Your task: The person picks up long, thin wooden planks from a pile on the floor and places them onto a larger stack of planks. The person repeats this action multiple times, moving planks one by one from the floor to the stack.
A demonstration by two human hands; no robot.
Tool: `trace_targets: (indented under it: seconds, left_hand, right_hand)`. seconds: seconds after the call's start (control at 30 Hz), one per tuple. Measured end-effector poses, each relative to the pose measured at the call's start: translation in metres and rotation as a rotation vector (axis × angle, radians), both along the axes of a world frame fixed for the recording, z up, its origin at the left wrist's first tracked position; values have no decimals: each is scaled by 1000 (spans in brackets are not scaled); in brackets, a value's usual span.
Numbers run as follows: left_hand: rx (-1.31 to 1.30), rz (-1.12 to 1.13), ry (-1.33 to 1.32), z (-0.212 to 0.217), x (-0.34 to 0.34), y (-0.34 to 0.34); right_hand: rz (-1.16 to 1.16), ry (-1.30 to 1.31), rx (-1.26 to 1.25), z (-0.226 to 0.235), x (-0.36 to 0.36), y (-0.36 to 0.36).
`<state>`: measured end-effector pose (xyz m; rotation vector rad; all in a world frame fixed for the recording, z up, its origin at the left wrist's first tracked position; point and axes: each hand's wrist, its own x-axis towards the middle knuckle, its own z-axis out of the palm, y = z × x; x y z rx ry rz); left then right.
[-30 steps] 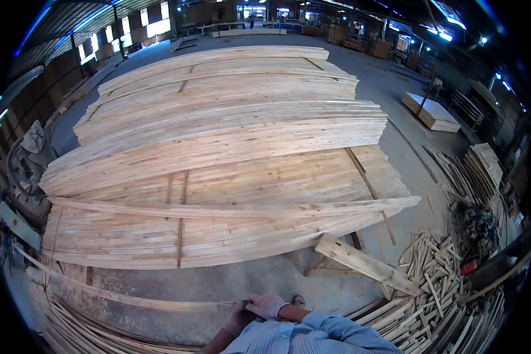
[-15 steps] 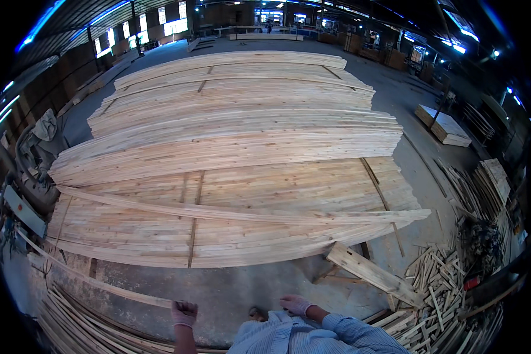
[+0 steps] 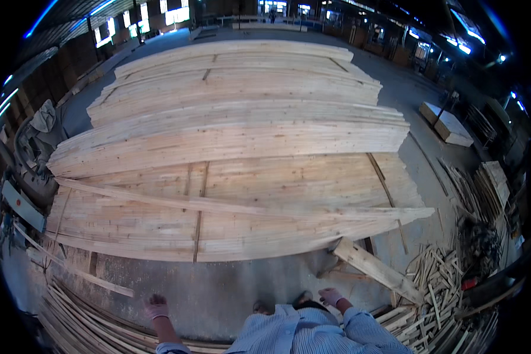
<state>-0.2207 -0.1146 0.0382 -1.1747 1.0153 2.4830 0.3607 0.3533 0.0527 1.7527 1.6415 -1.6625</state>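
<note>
Change since half a second ago: view has tipped slightly nearer; left hand (image 3: 157, 307) has risen further out from the lower edge, forearm now showing; right hand (image 3: 330, 296) sits much as before, just above the striped blue shirt (image 3: 312, 333).

Hands: both gloved in pinkish fabric. Left hand loosely curled, holding nothing, hovering over bare concrete floor (image 3: 236, 289), nearest the thin wooden strip (image 3: 71, 268) that runs diagonally at near left. Right hand partly closed, holding nothing visible; its finger spread is too small to tell.

Main item: plank stack (image 3: 236, 147), pale raw timber, long sawn boards laid side by side in broad overlapping tiers, stepping up toward the far end. Grain streaky, surfaces rough-sawn, ends uneven. One long loose board (image 3: 248, 207) lies slantwise across the near tier, its right end overhanging the stack edge.

Secondary items: short thick timber block (image 3: 374, 268) lying tilted on the floor near right of the stack; offcut pile (image 3: 439, 283), thin sticks jumbled at near right; bundle of slats (image 3: 76, 321) fanned along near left; flat board pallet (image 3: 448, 124) at far right.

Open room: a strip of floor between the stack's near edge and the person; a grey aisle along the stack's right side.
</note>
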Motion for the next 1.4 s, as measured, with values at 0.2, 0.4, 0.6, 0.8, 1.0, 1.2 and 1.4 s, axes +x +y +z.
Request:
trace_targets:
  seconds: [0.2, 0.4, 0.6, 0.8, 1.0, 1.2, 1.4]
  left_hand:
    - [87, -270, -122, -42, 101, 72]
    - [172, -583, -323, -17, 205, 157]
    - [123, -665, -332, -3, 246, 176]
    - [144, -619, -300, 21, 286, 178]
    - [-206, -428, -444, 42, 285, 249]
    - [-61, -419, -287, 14, 291, 265]
    - [22, -495, -381, 14, 252, 277]
  right_hand:
    - [18, -113, 11, -26, 6, 63]
    - [1097, -270, 655, -120, 7, 203]
    - [712, -448, 581, -36, -160, 317]
    - [913, -469, 997, -55, -251, 397]
    - [982, -537, 921, -148, -275, 440]
    - [1130, -445, 878, -83, -286, 435]
    - [1241, -290, 859, -18, -236, 366]
